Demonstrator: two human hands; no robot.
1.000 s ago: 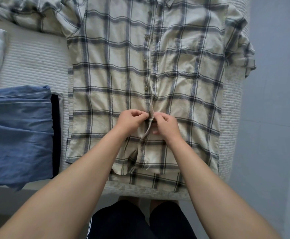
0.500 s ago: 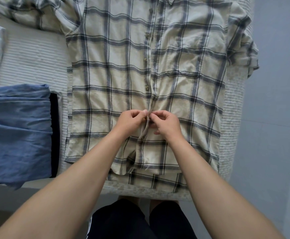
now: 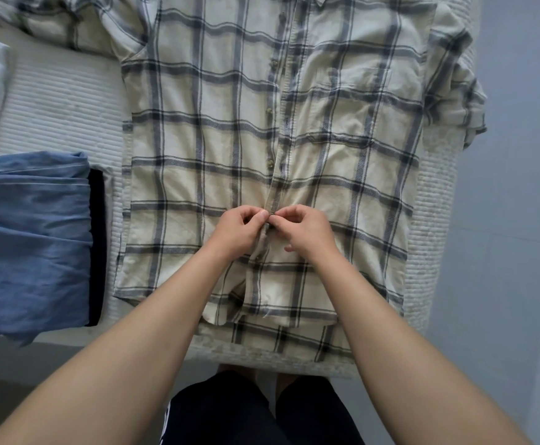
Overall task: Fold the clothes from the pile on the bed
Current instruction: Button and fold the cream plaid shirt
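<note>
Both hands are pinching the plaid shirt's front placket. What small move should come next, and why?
Probably finish fastening that button: the left hand and right hand pinch the plaid shirt at its placket, which gapes open below them, so it isn't ready to fold.

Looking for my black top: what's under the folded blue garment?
A black garment shows along the blue garment's right edge, on the bed. Most of it is covered.

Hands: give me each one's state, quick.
Left hand: pinching the plaid shirt at its button placket.
Right hand: pinching the opposite placket edge.
</note>
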